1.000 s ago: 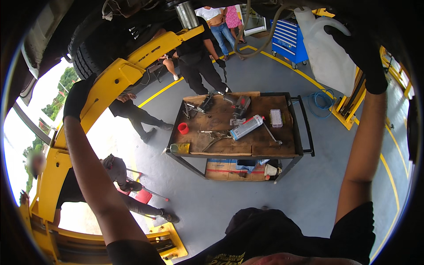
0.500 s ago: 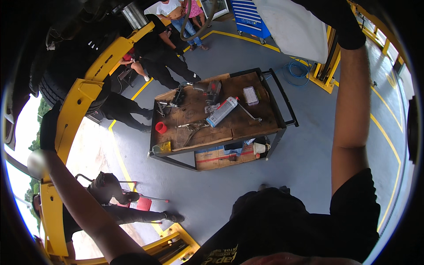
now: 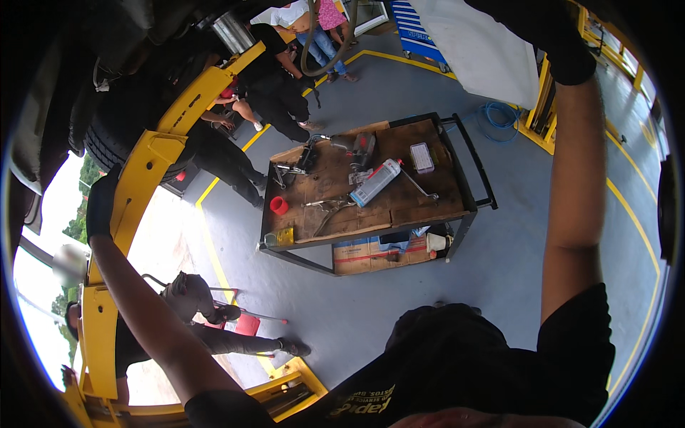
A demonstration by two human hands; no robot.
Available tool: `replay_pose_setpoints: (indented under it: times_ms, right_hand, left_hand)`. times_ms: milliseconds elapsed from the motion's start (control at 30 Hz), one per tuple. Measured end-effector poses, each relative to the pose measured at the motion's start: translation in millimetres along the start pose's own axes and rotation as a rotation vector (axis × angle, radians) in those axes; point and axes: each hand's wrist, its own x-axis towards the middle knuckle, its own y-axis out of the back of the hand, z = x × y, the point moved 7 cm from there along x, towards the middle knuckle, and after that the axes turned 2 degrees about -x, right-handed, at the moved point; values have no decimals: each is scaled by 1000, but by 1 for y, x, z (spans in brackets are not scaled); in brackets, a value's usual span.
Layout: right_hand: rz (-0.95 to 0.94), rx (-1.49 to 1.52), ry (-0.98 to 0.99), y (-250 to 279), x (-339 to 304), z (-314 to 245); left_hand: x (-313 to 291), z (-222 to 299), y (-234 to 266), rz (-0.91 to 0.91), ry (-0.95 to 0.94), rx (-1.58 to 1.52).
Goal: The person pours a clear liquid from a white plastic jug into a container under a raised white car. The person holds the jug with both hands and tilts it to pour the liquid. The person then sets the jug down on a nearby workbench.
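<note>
My left hand, in a black glove, is raised against the edge of a yellow steel lift arm. Its fingers blend into the dark and do not show separately. Beyond that arm hangs a black tyre under the raised vehicle. High at the right, my right hand reaches up in a black glove, close to a pale panel. Its fingers are lost in shadow at the top of the view, and whatever it touches is hidden.
A cart below carries a spray can, an impact wrench, pliers, a red ring and a clear box. Several people stand or sit at the left and back. A blue hose lies coiled near a yellow post.
The view has swung a little, so the cart and lift arm sit farther right in the picture. Both my hands stay raised in much the same places.
</note>
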Motion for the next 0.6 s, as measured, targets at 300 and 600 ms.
replay_pose_setpoints:
  times_ms: [300,600]
  right_hand:
    - [-13,-139,-21,0,2,1]
    - [-45,46,-301,4,-3,0]
  left_hand:
    - [-1,-2,2,39,116,-100]
    - [4,0,-1,9,-49,74]
